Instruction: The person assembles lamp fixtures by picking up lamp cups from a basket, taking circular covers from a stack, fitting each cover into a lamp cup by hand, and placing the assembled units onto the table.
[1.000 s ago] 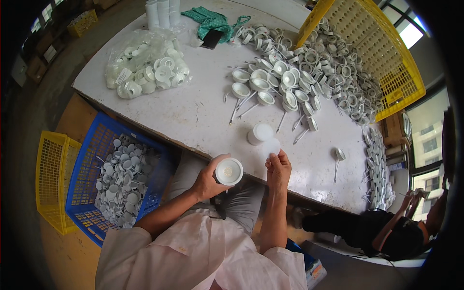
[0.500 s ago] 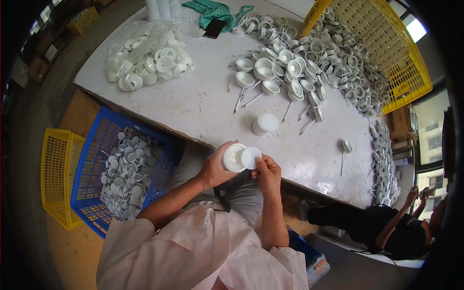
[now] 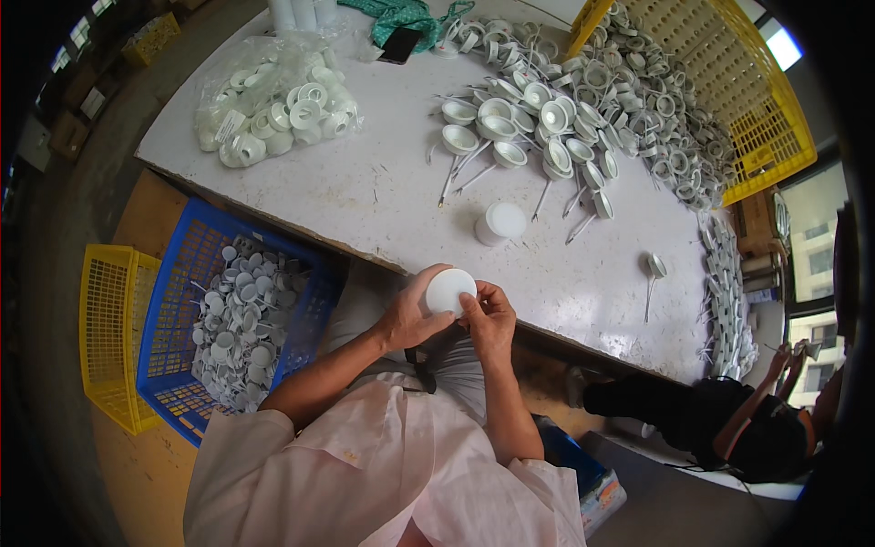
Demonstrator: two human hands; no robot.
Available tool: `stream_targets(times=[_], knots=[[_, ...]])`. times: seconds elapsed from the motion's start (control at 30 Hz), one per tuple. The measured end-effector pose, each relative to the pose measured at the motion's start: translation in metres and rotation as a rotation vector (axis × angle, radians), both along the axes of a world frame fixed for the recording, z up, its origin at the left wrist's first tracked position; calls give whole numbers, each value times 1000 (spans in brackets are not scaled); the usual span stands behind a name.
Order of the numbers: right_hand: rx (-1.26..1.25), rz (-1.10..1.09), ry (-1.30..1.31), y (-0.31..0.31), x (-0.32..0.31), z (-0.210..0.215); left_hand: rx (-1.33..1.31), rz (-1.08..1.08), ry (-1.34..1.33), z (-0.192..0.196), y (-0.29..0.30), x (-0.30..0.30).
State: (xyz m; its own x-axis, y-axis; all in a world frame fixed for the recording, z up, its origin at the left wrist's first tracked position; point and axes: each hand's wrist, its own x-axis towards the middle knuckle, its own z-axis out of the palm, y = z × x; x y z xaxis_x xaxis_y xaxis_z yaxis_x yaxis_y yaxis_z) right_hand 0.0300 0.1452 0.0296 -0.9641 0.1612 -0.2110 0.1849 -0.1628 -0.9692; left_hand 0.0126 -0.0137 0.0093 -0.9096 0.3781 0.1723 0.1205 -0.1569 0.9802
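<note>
My left hand wraps round a white downlight, whose round front faces up above my lap by the table edge. A flat white diffuser disc now covers that front, hiding the inside. At the disc's right rim, my right hand pinches with thumb and fingertips, the thumb lying on the disc. Just beyond my hands a short stack of white discs stands on the table. Farther back lie several open cup-shaped downlights with wire tails.
A clear bag of white rings sits at the back left. Left of me, a blue basket holds finished-looking white lamps, beside a yellow basket. A tipped yellow crate spills grey-white rings. One lamp lies right. Another person works at far right.
The diffuser disc has moved left from beside the downlight's opening to lie over it. My right hand has come in with it, closer to my left hand.
</note>
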Motion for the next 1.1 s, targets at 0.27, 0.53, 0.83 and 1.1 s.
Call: stream_targets(times=[0.27,0.53,0.83,1.1], knots=[[-126,23,-9,3,-2,-10,-203,125,-31,2,7,-1],[-134,16,-23,0,2,-8,-152,244,-115,11,16,-3],[-78,4,-41,-1,-2,-11,-186,271,-85,6,16,-4],[-69,-22,-24,1,0,-13,-166,208,-181,1,16,-7]])
